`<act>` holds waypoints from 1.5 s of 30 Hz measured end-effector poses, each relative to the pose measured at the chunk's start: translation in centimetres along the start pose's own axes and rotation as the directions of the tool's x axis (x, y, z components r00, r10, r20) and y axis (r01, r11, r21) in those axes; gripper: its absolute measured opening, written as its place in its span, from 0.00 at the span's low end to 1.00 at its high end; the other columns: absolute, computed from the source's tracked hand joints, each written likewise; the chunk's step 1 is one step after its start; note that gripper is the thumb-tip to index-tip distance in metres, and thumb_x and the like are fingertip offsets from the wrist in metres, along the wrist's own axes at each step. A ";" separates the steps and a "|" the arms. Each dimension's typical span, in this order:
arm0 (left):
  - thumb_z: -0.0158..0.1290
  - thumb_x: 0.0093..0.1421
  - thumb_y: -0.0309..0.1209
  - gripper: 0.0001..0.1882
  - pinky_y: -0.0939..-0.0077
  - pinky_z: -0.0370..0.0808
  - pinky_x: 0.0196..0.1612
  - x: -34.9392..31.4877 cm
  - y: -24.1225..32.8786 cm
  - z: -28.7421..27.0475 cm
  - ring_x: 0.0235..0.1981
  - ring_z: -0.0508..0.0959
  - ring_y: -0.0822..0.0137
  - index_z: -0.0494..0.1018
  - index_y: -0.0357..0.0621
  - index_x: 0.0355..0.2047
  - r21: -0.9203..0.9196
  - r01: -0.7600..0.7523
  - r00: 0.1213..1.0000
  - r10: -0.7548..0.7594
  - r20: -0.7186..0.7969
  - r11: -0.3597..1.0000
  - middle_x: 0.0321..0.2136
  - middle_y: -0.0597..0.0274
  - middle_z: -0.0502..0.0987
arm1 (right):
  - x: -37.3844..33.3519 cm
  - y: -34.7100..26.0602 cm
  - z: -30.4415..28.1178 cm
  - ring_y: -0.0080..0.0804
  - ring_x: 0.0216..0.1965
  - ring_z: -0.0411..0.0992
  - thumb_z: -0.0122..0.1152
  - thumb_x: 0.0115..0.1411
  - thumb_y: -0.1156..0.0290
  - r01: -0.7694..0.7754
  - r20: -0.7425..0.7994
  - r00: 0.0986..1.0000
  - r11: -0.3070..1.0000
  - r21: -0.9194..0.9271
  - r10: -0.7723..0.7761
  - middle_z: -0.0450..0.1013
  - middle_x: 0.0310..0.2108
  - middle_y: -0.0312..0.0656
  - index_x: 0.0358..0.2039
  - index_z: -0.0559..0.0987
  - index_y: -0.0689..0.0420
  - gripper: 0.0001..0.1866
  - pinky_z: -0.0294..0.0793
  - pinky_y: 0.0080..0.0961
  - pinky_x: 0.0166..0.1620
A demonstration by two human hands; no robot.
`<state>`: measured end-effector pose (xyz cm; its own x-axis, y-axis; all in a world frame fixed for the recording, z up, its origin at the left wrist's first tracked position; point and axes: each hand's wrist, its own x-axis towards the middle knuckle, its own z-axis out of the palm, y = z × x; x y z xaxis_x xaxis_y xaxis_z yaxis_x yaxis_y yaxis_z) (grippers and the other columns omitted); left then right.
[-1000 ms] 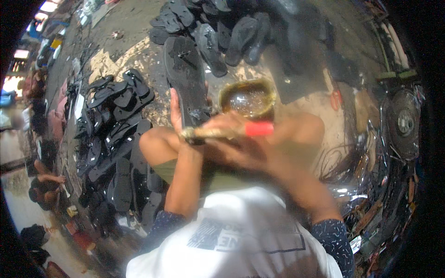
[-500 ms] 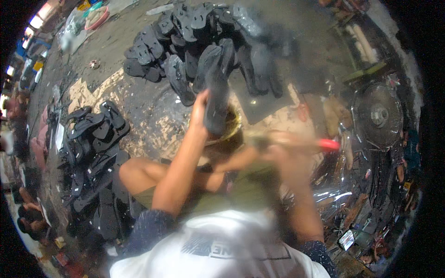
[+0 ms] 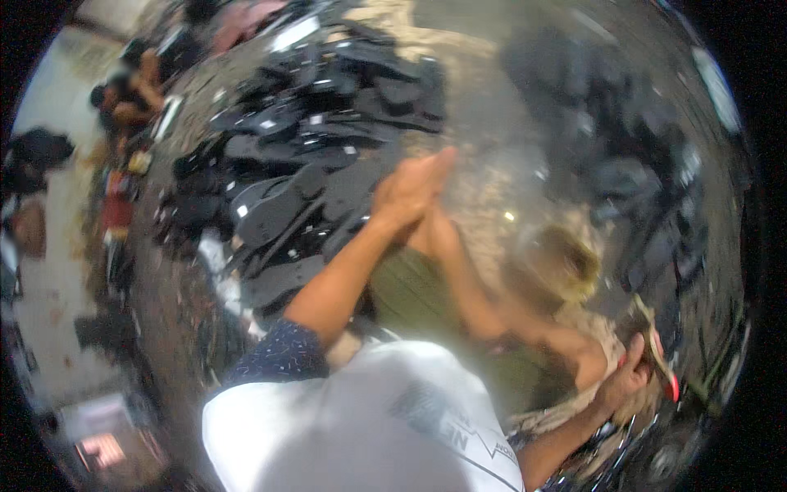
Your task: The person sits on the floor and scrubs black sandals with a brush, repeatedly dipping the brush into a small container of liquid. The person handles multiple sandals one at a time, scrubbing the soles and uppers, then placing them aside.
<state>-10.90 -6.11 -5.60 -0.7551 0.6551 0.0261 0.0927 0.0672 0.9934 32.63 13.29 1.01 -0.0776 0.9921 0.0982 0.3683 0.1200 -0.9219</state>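
Stained, dim floor [image 3: 471, 90] spreads around the seated person, much of it blurred. Out at the right, the right grip [image 3: 630, 379] is closed around a brush [image 3: 656, 353]. Its long axis slants from upper left to lower right: the pale end points up and forward, beyond the fingers, and the red end points down to the right. Left grip [image 3: 412, 190] reaches forward over the knee, fingers close together and pointing up to the right; blur hides whether it holds anything. Just beside it, to the left, lie black sandals [image 3: 283, 205] in a heap, the nearer ones with long axes running mostly sideways, rising toward the right. Between the brush and the left grip, nearer the brush, sits a bowl [image 3: 580, 290] with a yellowish rim. Farther off, upper right, is a blurred dark pile [image 3: 607, 123].
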 end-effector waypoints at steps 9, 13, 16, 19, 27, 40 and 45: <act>0.63 0.50 0.49 0.30 0.54 0.72 0.47 -10.7 4.0 -21.7 0.46 0.76 0.48 0.76 0.49 0.51 0.967 0.250 0.968 -0.018 -0.251 -0.044 0.43 0.51 0.77 | 1.8 -1.8 2.5 0.27 0.48 0.69 0.59 0.65 0.59 0.051 0.065 0.997 0.985 -0.167 -0.041 0.73 0.47 0.40 0.53 0.75 0.61 0.22 0.66 0.25 0.54; 0.61 0.52 0.43 0.25 0.57 0.72 0.51 -13.0 2.4 -24.8 0.50 0.76 0.53 0.77 0.52 0.50 0.933 0.334 0.914 -0.195 -0.356 -0.135 0.48 0.55 0.77 | 2.0 -1.8 6.5 0.36 0.49 0.72 0.56 0.66 0.65 0.182 0.285 0.954 0.940 -0.289 -0.097 0.73 0.50 0.45 0.53 0.74 0.58 0.18 0.69 0.32 0.54; 0.57 0.54 0.25 0.17 0.63 0.70 0.53 -13.5 5.8 -25.0 0.48 0.75 0.53 0.77 0.45 0.46 0.952 0.150 0.983 -0.141 -0.115 0.268 0.44 0.54 0.77 | 3.3 -0.7 13.3 0.45 0.44 0.78 0.61 0.62 0.59 0.118 0.551 0.801 0.841 -0.527 0.233 0.79 0.44 0.48 0.47 0.79 0.56 0.18 0.75 0.38 0.48; 0.52 0.52 0.17 0.17 0.66 0.69 0.55 -11.6 11.3 -17.2 0.52 0.73 0.56 0.76 0.41 0.43 0.849 -0.203 0.975 0.182 0.129 0.487 0.47 0.54 0.75 | 4.2 7.5 16.5 0.49 0.38 0.77 0.68 0.55 0.56 0.646 0.636 0.696 0.679 -0.350 -0.334 0.79 0.34 0.47 0.42 0.82 0.49 0.16 0.74 0.41 0.43; 0.48 0.60 0.30 0.13 0.62 0.63 0.62 -13.0 4.2 -11.8 0.64 0.64 0.51 0.75 0.38 0.43 0.509 -0.153 0.955 -0.005 0.296 0.847 0.62 0.46 0.65 | 3.7 0.9 10.9 0.38 0.41 0.79 0.71 0.54 0.66 0.083 0.377 0.911 0.970 0.228 -0.167 0.80 0.42 0.46 0.39 0.83 0.55 0.13 0.74 0.28 0.45; 0.64 0.52 0.48 0.38 0.67 0.76 0.48 -8.8 8.4 -0.4 0.43 0.79 0.60 0.68 0.38 0.57 0.173 -0.003 0.995 -0.015 0.101 0.985 0.48 0.53 0.76 | 3.5 -5.9 6.3 0.24 0.43 0.71 0.65 0.62 0.61 -0.029 0.025 0.999 0.936 0.351 0.021 0.76 0.41 0.35 0.44 0.80 0.58 0.16 0.69 0.22 0.51; 0.47 0.65 0.54 0.28 0.66 0.77 0.45 -10.1 7.9 6.9 0.39 0.79 0.61 0.69 0.43 0.51 -0.728 0.358 0.930 -0.291 0.224 0.585 0.42 0.58 0.77 | -6.3 -9.3 16.1 0.32 0.48 0.73 0.64 0.62 0.66 -0.137 0.529 0.836 0.875 0.464 -0.149 0.77 0.44 0.41 0.45 0.79 0.60 0.14 0.70 0.28 0.54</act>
<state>1.97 -6.98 1.18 -0.5843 0.7581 -0.2895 -0.6886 -0.2744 0.6712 14.75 5.35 2.97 -0.6097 0.7924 0.0215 -0.0968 -0.0475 -0.9942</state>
